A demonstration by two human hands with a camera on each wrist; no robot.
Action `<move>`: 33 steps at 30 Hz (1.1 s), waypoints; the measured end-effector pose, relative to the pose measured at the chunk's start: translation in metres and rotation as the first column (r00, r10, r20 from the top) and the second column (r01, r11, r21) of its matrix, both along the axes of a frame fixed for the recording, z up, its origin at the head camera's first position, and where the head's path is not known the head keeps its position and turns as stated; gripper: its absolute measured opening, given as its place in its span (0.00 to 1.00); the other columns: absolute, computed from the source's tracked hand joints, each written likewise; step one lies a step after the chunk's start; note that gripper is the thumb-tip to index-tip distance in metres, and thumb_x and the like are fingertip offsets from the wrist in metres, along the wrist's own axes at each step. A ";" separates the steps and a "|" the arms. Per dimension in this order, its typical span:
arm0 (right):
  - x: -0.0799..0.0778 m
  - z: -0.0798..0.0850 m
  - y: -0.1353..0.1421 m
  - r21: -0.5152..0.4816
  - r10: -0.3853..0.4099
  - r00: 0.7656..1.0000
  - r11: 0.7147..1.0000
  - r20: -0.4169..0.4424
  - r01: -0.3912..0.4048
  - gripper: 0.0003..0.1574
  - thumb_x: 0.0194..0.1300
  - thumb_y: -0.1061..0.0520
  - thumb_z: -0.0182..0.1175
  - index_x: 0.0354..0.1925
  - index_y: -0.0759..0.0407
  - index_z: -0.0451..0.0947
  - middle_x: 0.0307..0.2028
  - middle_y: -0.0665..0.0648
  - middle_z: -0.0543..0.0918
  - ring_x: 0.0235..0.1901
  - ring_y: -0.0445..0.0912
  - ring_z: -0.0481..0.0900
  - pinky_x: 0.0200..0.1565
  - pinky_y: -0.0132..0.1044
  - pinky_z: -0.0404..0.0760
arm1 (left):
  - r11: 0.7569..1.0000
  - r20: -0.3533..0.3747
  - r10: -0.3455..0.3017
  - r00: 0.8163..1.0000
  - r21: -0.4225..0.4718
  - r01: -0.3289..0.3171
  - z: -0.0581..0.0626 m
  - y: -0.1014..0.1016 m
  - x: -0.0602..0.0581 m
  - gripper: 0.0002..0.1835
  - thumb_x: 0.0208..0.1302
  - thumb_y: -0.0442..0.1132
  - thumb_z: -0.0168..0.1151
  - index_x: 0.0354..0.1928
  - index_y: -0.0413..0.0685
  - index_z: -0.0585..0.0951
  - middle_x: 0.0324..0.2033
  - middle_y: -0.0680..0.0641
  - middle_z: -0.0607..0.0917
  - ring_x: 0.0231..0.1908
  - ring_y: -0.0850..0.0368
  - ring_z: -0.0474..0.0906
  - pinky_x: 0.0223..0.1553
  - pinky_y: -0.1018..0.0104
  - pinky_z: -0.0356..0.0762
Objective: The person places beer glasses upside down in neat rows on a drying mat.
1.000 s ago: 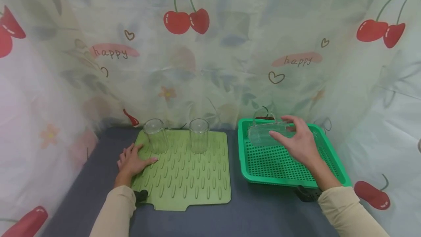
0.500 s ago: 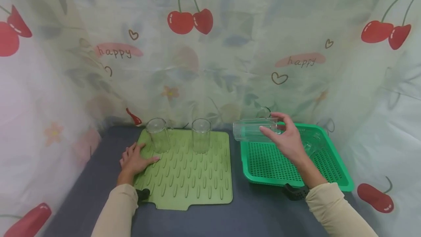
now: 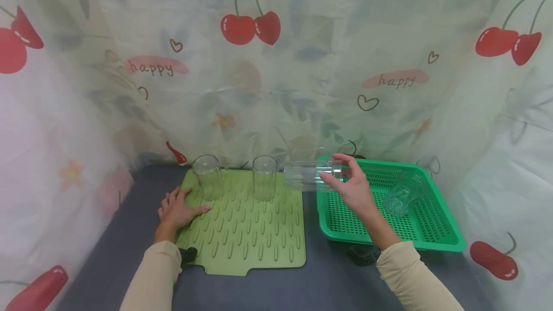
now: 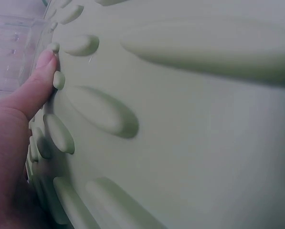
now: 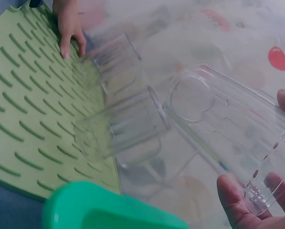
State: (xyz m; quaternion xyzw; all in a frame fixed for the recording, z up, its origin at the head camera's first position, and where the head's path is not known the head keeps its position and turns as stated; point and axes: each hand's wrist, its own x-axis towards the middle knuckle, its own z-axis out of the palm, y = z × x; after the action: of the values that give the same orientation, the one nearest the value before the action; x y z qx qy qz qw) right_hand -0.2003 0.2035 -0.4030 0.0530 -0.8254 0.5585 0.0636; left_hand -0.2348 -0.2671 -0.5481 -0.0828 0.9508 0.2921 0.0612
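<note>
My right hand [image 3: 356, 191] holds a clear glass mug [image 3: 302, 176] on its side, thumb and fingers round its right end. The mug hangs over the gap between the green mat [image 3: 242, 251] and the green basket [image 3: 444, 208]. In the right wrist view, the held mug's [image 5: 233, 119] far end points toward the standing mugs. Two clear mugs, one on the left [image 3: 208, 179] and one on the right [image 3: 264, 179], stand at the mat's back. My left hand [image 3: 174, 210] rests on the mat's left edge, fingers spread, thumb [image 4: 32, 90] on the ridged surface.
Another clear mug [image 3: 402, 198] lies tilted in the basket's right part. Mat and basket sit on a dark grey table [image 3: 319, 277]. A cherry-print curtain [image 3: 298, 85] hangs close behind and along both sides.
My right hand has carried the mug leftward from over the basket to the mat's right edge. The mug lying in the basket now shows more fully. My left hand stays on the mat.
</note>
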 end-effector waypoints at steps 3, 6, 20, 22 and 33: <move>-0.001 -0.005 -0.006 -0.028 0.005 1.000 1.000 0.002 -0.005 0.37 0.68 0.44 0.68 0.70 0.47 0.66 0.70 0.54 0.69 0.65 0.56 0.72 0.53 0.43 0.79 | 1.000 -0.006 -0.005 1.000 -0.001 0.005 -0.001 0.000 0.000 0.59 0.57 0.72 0.67 0.81 0.48 0.54 0.80 0.31 0.41 0.76 0.21 0.34 0.69 0.21 0.40; -0.003 -0.009 -0.014 -0.059 0.014 1.000 0.998 0.008 -0.014 0.38 0.67 0.44 0.69 0.70 0.47 0.67 0.70 0.54 0.69 0.65 0.55 0.72 0.53 0.42 0.80 | 1.000 -0.009 -0.001 1.000 0.000 0.001 -0.001 -0.002 -0.001 0.60 0.56 0.72 0.68 0.81 0.48 0.54 0.80 0.30 0.41 0.76 0.21 0.34 0.68 0.21 0.40; 0.005 -0.023 -0.050 -0.126 0.049 0.999 0.991 -0.014 -0.051 0.38 0.65 0.51 0.71 0.68 0.50 0.68 0.68 0.55 0.70 0.61 0.55 0.74 0.44 0.37 0.82 | 1.000 0.008 0.001 1.000 0.007 -0.001 -0.007 -0.003 -0.006 0.60 0.56 0.72 0.67 0.81 0.49 0.53 0.80 0.31 0.40 0.77 0.21 0.33 0.68 0.21 0.40; 0.006 -0.026 -0.055 -0.137 0.056 0.998 0.989 -0.021 -0.058 0.37 0.65 0.52 0.71 0.68 0.50 0.68 0.67 0.55 0.71 0.60 0.55 0.75 0.42 0.36 0.82 | 1.000 0.006 0.000 1.000 0.007 0.000 -0.008 -0.003 -0.006 0.60 0.56 0.72 0.67 0.81 0.49 0.54 0.80 0.32 0.40 0.77 0.22 0.33 0.69 0.21 0.39; 0.006 -0.041 -0.081 -0.203 0.098 0.995 0.974 -0.019 -0.099 0.37 0.63 0.54 0.73 0.67 0.53 0.70 0.62 0.59 0.74 0.58 0.56 0.78 0.44 0.36 0.83 | 1.000 0.011 0.003 1.000 -0.001 -0.003 -0.005 -0.003 -0.004 0.60 0.56 0.72 0.67 0.81 0.49 0.53 0.81 0.32 0.40 0.77 0.22 0.32 0.69 0.22 0.39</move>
State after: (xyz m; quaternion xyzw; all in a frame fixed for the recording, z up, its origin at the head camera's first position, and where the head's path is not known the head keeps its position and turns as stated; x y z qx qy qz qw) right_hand -0.1945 0.1225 -0.4438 0.0894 -0.7599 0.6423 0.0446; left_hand -0.2384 -0.2701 -0.5531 -0.0858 0.9505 0.2913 0.0658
